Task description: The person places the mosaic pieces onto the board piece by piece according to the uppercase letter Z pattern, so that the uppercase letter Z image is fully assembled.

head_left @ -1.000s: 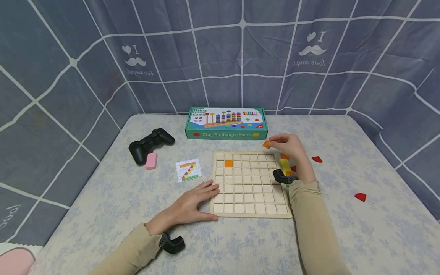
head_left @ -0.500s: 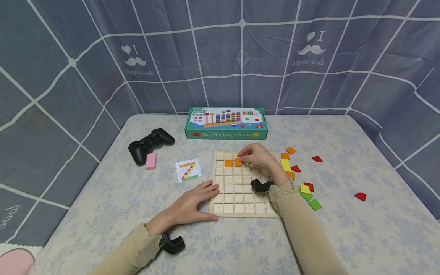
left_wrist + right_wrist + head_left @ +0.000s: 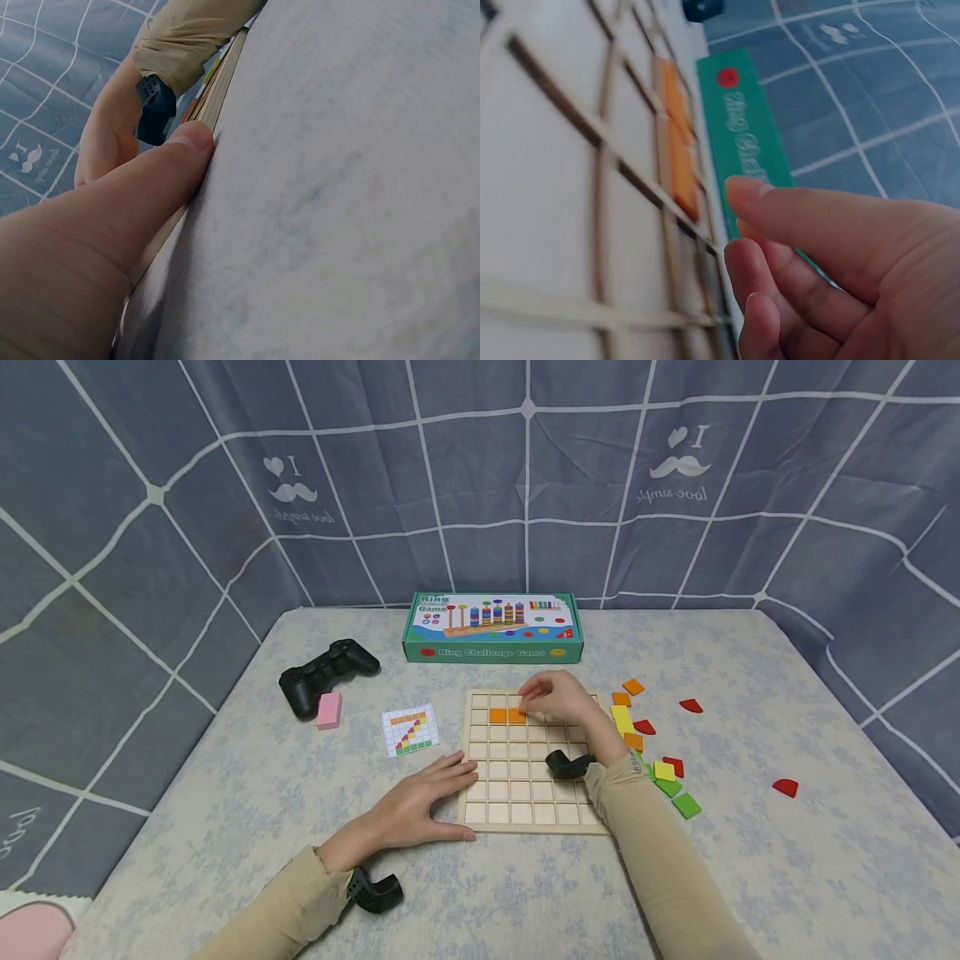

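Note:
A wooden grid board (image 3: 520, 792) lies flat on the table. Two orange square tiles (image 3: 498, 716) sit side by side in cells of its second row from the back. My right hand (image 3: 558, 697) hovers over that row, fingertips right beside the second tile. In the right wrist view the loosely bent thumb and fingers (image 3: 756, 259) hold nothing, and both tiles lie in their cells. My left hand (image 3: 420, 806) rests with spread fingers against the board's left edge. In the left wrist view its thumb (image 3: 169, 165) touches the board's near edge. My right forearm hides the board's right part.
Several loose orange, yellow, red and green pieces (image 3: 622, 719) lie right of the board. To its left are a pattern card (image 3: 410, 731), a pink block (image 3: 329, 710) and a black game controller (image 3: 326, 677). Behind stands a green Ring Challenge Game box (image 3: 492, 631).
My right hand has carried an orange tile from beyond the board's far right corner leftward into the cell beside the first tile, and let it go. My left hand has stayed put.

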